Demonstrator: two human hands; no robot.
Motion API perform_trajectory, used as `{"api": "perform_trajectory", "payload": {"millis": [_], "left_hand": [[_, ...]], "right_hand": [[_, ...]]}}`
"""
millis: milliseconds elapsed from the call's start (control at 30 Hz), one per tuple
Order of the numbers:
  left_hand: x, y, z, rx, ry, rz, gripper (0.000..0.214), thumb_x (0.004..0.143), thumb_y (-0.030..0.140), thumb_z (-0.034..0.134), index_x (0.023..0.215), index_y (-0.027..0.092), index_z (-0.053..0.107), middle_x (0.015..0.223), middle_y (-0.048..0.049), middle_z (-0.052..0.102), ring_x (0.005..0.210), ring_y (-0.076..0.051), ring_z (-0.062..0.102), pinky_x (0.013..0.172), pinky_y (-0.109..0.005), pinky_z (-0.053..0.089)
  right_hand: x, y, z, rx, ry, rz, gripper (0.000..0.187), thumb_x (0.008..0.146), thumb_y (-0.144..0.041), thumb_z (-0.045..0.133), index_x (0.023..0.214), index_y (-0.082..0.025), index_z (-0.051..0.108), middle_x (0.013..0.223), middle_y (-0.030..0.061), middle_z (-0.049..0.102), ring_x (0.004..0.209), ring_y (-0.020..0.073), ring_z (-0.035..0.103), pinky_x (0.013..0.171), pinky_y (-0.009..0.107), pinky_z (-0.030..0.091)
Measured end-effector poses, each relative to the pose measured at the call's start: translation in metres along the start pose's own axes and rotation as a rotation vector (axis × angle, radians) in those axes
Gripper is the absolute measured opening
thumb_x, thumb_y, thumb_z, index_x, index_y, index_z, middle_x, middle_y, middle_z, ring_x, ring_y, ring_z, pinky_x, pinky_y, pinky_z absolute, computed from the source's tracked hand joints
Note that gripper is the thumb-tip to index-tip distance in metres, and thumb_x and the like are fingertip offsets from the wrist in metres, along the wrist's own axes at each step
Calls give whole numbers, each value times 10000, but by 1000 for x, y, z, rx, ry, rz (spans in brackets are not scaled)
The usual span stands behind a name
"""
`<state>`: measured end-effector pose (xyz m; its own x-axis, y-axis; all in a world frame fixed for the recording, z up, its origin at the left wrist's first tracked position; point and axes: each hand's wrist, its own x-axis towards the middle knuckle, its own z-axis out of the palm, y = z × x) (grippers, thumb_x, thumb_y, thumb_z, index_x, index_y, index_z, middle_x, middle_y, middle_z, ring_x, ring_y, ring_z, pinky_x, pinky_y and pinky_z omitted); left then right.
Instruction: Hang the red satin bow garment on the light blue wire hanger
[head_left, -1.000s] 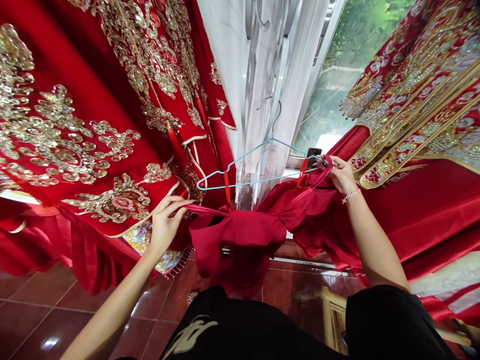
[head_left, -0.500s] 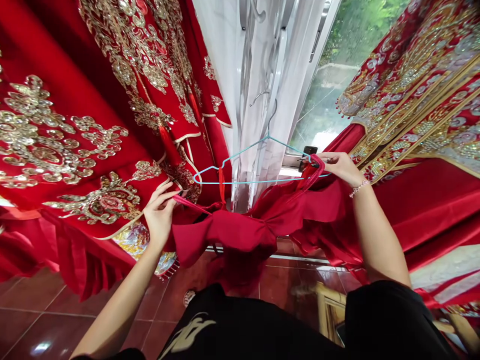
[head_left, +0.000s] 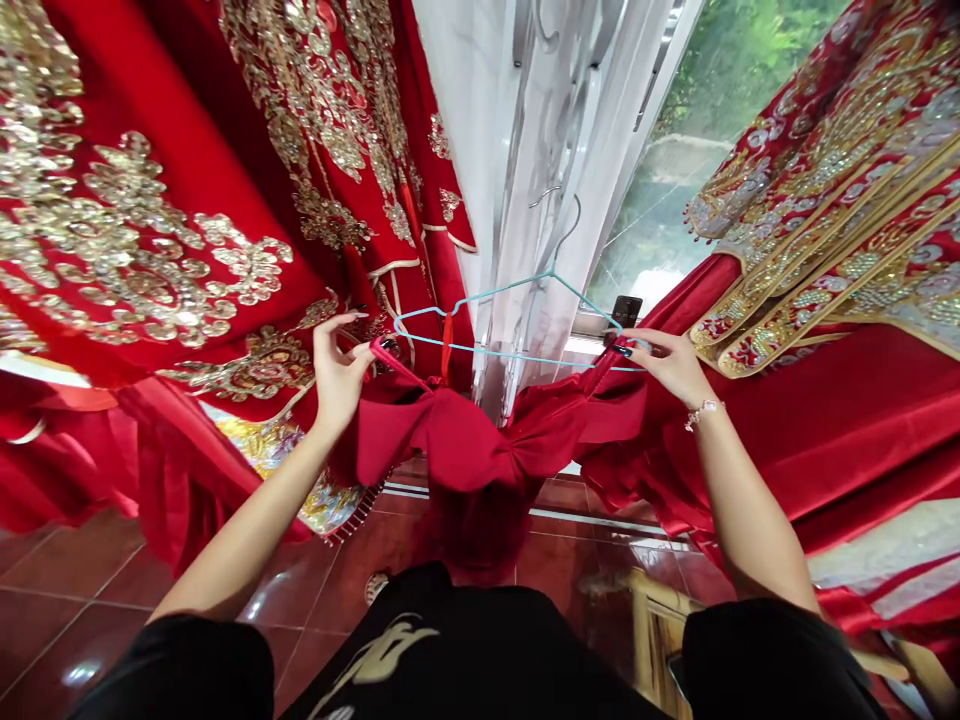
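A red dress hangs in front of me from a light-blue wire hanger. My left hand pinches the dress's left shoulder strap between thumb and fingers, just below the hanger's left end. At the other side, my right hand grips the right strap close against the hanger's right end. A thin red ribbon loop hangs over the left part of the hanger. The hanger's metal hook points up and is free of any rail that I can make out.
Red garments with gold sequins hang at the left, and more beaded red garments at the right. Behind are a white curtain, a metal stand and a window. A wooden stool stands low at the right on red tiles.
My left hand has moved up and right with its strap, nearer the hanger's end. The right strap no longer loops high over the hanger's end; my right hand sits slightly lower.
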<state>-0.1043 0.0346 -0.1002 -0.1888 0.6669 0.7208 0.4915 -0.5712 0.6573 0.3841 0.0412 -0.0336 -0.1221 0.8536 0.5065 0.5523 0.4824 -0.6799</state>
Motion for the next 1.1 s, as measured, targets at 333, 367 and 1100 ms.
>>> {"api": "perform_trajectory", "payload": {"millis": [333,367,1100], "left_hand": [[43,24,22,-234,-121,126,615,798,544,765,1237,252,448,1435,-145,478,1428,-319,441,909,-352,633],[48,31,26,-256,-163,162,605,806,507,766,1249,255,441,1444,-143,476,1430,-317,439,894,-343,636],[12,81,-15,437,-559,464,362,1014,443,458,1146,251,733,1181,-96,703,1089,-269,628,995,-444,488]], "right_hand": [[17,18,-2,23,84,6,351,697,-608,799,823,-282,823,911,47,805,907,314,748,880,490,620],[17,18,-1,25,84,14,362,694,-609,799,823,-272,823,910,51,805,899,309,749,882,489,621],[-48,22,4,65,415,-71,282,842,-528,673,941,-270,733,928,63,706,814,235,672,802,420,576]]}}
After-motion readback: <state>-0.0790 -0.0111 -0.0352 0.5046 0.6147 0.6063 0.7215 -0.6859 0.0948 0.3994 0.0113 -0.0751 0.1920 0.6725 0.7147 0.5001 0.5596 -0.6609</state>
